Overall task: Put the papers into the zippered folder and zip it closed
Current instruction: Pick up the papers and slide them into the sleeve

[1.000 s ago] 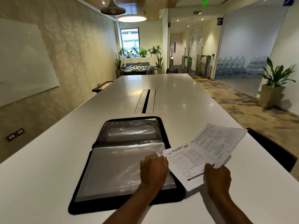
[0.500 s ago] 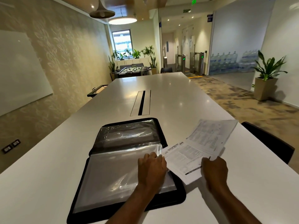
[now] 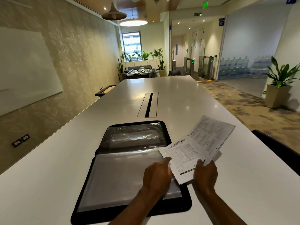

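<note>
A black zippered folder (image 3: 129, 179) lies open and flat on the white table (image 3: 48, 168), clear plastic sleeves showing on both halves. Printed papers (image 3: 199, 145) overlap the folder's right edge. My right hand (image 3: 205, 173) grips their near edge, thumb on top. My left hand (image 3: 158, 175) rests on the near sleeve at its right side, fingertips touching the papers' left edge; whether it pinches the sleeve is hidden.
A cable slot (image 3: 148, 104) runs along the table's middle beyond the folder. A dark chair back (image 3: 276, 145) stands at the table's right edge. A potted plant (image 3: 279, 85) stands on the floor at far right.
The papers have slid left, farther over the folder's right edge. My right hand has lifted its thumb onto them, and my left hand's fingers have reached toward their corner.
</note>
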Demonstrator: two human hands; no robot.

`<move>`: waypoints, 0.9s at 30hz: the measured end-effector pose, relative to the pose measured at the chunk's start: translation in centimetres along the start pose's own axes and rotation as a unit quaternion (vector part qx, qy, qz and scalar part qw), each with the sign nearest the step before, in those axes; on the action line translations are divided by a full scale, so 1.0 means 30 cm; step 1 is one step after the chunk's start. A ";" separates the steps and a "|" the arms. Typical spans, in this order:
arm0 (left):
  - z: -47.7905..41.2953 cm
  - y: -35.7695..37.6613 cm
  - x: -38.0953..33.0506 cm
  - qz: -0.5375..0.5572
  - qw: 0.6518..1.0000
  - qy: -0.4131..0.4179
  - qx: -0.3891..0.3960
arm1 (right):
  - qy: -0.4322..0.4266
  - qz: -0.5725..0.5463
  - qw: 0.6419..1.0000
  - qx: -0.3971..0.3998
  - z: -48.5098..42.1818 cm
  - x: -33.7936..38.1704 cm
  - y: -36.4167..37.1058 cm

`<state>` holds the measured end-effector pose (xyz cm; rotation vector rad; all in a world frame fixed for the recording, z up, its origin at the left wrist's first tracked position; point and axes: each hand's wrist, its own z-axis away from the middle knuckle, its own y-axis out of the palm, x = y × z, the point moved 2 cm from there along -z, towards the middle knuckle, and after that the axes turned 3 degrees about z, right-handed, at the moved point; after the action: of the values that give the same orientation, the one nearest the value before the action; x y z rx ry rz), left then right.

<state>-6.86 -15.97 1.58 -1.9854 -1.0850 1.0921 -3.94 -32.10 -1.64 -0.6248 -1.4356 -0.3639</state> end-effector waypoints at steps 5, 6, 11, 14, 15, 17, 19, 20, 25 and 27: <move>-0.020 -0.008 -0.009 -0.119 0.979 -0.004 0.163 | 0.001 0.000 1.000 0.002 -0.002 -0.019 0.005; -0.023 -0.013 -0.019 -0.145 0.970 -0.005 0.196 | 0.005 0.000 1.000 0.002 0.000 -0.019 0.005; -0.033 -0.026 -0.048 -0.179 0.952 0.033 0.244 | 0.017 0.001 1.000 -0.004 0.007 -0.008 -0.005; -0.030 -0.037 -0.053 -0.169 0.958 0.072 0.221 | 0.026 0.003 0.999 -0.026 0.013 0.002 -0.015; -0.029 -0.041 -0.054 -0.158 0.961 0.080 0.214 | 0.027 0.004 0.999 -0.035 0.016 0.008 -0.017; -0.025 -0.050 -0.058 -0.137 0.965 0.089 0.206 | 0.027 0.007 0.998 -0.048 0.026 0.019 -0.019; -0.021 -0.058 -0.061 -0.119 0.967 0.095 0.206 | 0.028 0.003 0.998 -0.054 0.037 0.027 -0.018; -0.020 -0.059 -0.060 -0.112 0.967 0.100 0.208 | 0.028 0.000 0.998 -0.057 0.044 0.029 -0.016; -0.016 -0.063 -0.037 -0.086 0.967 0.093 0.220 | 0.022 0.003 0.999 -0.028 0.093 0.004 -0.008; -0.017 -0.062 -0.032 -0.083 0.966 0.089 0.227 | 0.024 -0.006 1.000 0.000 0.115 -0.016 -0.008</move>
<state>-7.40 -15.99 3.65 -1.5650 -0.8041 0.9503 -6.92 -30.30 -2.02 -0.6040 -1.3947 -0.3855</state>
